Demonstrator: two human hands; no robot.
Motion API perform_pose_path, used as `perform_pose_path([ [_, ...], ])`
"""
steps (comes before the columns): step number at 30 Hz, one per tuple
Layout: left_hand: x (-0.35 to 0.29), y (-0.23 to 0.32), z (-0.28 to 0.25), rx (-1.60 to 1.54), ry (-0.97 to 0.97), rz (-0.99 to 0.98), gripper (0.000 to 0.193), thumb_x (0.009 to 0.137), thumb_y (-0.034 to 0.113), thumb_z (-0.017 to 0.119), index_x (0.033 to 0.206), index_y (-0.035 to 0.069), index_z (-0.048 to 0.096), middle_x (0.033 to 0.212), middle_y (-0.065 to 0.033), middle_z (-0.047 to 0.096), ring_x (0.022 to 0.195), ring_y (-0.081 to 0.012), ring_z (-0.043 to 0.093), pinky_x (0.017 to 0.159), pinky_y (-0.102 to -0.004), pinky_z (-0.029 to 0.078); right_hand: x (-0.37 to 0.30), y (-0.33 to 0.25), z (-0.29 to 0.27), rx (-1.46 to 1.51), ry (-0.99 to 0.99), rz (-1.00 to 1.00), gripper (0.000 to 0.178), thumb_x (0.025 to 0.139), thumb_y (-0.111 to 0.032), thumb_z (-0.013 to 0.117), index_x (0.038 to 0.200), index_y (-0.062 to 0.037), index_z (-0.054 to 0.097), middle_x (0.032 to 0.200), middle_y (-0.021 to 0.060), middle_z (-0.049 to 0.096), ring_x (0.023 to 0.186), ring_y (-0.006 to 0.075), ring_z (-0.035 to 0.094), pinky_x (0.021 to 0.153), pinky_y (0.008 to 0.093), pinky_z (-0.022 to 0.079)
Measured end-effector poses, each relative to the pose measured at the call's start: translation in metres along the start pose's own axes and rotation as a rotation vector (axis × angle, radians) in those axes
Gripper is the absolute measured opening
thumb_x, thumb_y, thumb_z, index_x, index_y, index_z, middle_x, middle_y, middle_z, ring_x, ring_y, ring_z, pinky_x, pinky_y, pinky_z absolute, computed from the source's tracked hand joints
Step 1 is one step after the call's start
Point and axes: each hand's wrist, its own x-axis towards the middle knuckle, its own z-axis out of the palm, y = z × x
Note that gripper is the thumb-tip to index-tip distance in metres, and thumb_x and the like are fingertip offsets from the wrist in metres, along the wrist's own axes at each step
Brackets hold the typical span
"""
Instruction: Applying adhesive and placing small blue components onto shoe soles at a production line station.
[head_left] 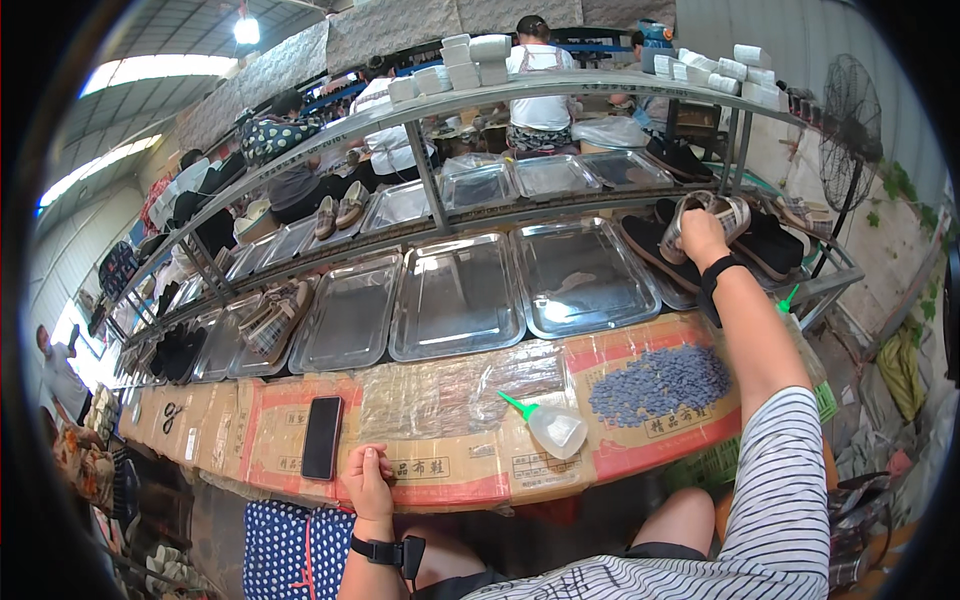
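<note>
My right hand (703,234) reaches to the far right, its fingers closed on a plaid shoe (673,238). A second plaid shoe (737,218) sits right beside that hand; whether the hand touches it too, I cannot tell. Black shoes (775,245) lie under and around them. My left hand (369,482) rests curled at the front edge of the cardboard-covered bench (430,400), with nothing visible in it. A dark phone (322,437) lies just left of it. To its right is a clear squeeze bottle (556,430) with a green nozzle, on its side.
Many small blue-grey flat pieces (660,385) spread over the bench's right part. Metal trays (458,297) line the rack behind; a plaid shoe (270,325) stands on the left ones. A metal rail (430,190) crosses above. Another person (540,90) sits beyond, and a fan (850,120) stands right.
</note>
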Motion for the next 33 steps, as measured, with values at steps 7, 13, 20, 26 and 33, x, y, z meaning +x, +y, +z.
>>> perform_pose_path([
  [7,-0.002,-0.002,-0.008,-0.008,0.003,-0.018,0.023,0.104,0.017,0.050,0.097,0.002,0.066,0.071,0.0005,0.055,0.061,-0.0052,0.048,0.056,-0.0197,0.039,-0.052,-0.099,-0.031,0.150,0.283,-0.454,0.026,0.078,-0.029,0.079,0.078,-0.0038,0.073,0.086,0.0148,0.070,0.079,0.0328,0.072,0.071,0.0406,0.057],
  [13,-0.002,-0.005,-0.002,-0.006,0.045,0.005,0.023,0.104,0.017,0.050,0.095,0.002,0.064,0.068,-0.0001,0.055,0.058,-0.0057,0.047,0.055,-0.0190,0.038,-0.063,-0.149,0.011,0.382,-0.075,-0.608,0.025,0.078,-0.029,0.079,0.091,-0.0079,0.074,0.086,0.0143,0.072,0.084,0.0362,0.070,0.078,0.0442,0.056],
  [20,-0.001,-0.003,0.000,0.043,0.009,0.007,0.023,0.104,0.015,0.049,0.096,0.001,0.066,0.072,0.0001,0.055,0.061,-0.0054,0.048,0.057,-0.0198,0.039,-0.012,-0.022,0.019,0.348,0.008,-0.258,0.049,0.065,-0.009,0.084,0.111,-0.0133,0.070,0.143,0.0121,0.050,0.118,0.0367,0.061,0.102,0.0406,0.050],
  [26,0.002,-0.005,-0.001,0.047,0.011,0.005,0.022,0.103,0.015,0.051,0.096,0.001,0.066,0.069,0.0006,0.056,0.060,-0.0057,0.049,0.056,-0.0202,0.040,-0.001,0.070,0.042,0.454,-0.417,0.012,0.052,0.076,-0.032,0.084,0.124,-0.0153,0.069,0.144,0.0139,0.049,0.124,0.0347,0.058,0.107,0.0422,0.045],
  [33,-0.003,-0.002,-0.001,0.107,0.034,-0.026,0.024,0.103,0.020,0.053,0.096,0.003,0.068,0.071,0.0026,0.054,0.064,-0.0066,0.049,0.058,-0.0235,0.042,-0.002,0.080,0.057,0.482,-0.443,-0.245,0.031,0.068,-0.012,0.084,0.084,0.0073,0.065,0.067,0.0179,0.062,0.057,0.0235,0.064,0.050,0.0393,0.047],
])
